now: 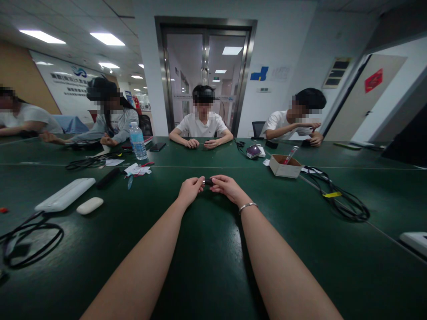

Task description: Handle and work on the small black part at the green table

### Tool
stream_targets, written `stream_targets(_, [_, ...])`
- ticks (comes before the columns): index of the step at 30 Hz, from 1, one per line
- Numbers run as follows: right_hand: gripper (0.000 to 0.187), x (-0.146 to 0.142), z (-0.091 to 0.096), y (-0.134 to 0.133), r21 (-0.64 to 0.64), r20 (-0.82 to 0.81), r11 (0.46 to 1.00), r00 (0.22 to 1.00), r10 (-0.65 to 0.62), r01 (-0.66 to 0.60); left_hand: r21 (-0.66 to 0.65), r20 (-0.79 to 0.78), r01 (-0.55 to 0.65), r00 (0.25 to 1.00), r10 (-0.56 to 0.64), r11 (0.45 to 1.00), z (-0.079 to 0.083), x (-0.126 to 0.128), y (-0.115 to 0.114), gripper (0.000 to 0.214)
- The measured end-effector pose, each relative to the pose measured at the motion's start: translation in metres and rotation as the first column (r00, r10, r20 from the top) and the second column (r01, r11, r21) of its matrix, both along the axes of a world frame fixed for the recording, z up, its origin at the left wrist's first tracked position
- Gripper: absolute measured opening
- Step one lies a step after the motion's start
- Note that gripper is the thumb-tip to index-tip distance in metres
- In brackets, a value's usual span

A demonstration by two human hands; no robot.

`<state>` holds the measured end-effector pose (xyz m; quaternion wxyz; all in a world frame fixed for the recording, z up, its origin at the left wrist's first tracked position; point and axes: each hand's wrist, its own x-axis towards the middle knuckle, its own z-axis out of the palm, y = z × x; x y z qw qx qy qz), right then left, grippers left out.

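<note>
Over the green table (207,249), both of my hands meet at a small black cylinder with a silver band (208,182). My left hand (191,191) pinches its left, silver end between thumb and fingers. On the other end, the fingers of my right hand (229,187) are closed around the black part. A metal bracelet (247,207) circles my right wrist. Fingers cover much of the cylinder, so its exact kind does not show.
Left lie a white power bank (65,194), a white earbud case (90,206), cables and a water bottle (138,141). To the right are a cardboard box (285,167) and a coiled black cable (347,200). Several people sit around the table, one (202,120) directly opposite.
</note>
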<state>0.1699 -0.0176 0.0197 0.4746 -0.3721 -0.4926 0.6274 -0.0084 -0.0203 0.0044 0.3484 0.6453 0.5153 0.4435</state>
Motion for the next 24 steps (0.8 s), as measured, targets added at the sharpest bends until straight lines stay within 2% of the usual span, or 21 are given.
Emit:
stream_targets(4, [0.006,-0.0004,0.0003,0.0001,-0.012,0.000,0.999,1.000,-0.030,0.030,0.029,0.025,0.021,0.999,-0.022,0.999,0.0007,0.0009,-0.0010,0.038])
stream_targets(7, [0.005,-0.0007,-0.0006,0.0008,-0.011,-0.012,0.999,0.999,-0.040,0.040,0.107,0.066,0.018,0.998,-0.025,0.994,0.0003,0.0022,-0.0005,0.027])
stream_targets(11, [0.003,-0.0012,-0.0018,0.0015,-0.012,-0.018,0.999,0.999,-0.046,0.046,0.189,0.102,0.058,0.992,-0.078,0.980,0.0024,0.0035,-0.0027,0.025])
stream_targets(18, [0.006,-0.0020,0.0023,-0.0023,-0.024,0.002,0.999,0.999,-0.043,0.043,0.072,0.151,0.013,0.988,-0.024,0.997,0.0014,0.0044,-0.0030,0.034])
stream_targets(24, [0.006,-0.0020,0.0022,-0.0029,-0.020,0.019,0.999,0.999,-0.028,0.028,0.070,0.142,-0.012,0.990,0.002,0.997,-0.0033,0.0029,0.0011,0.031])
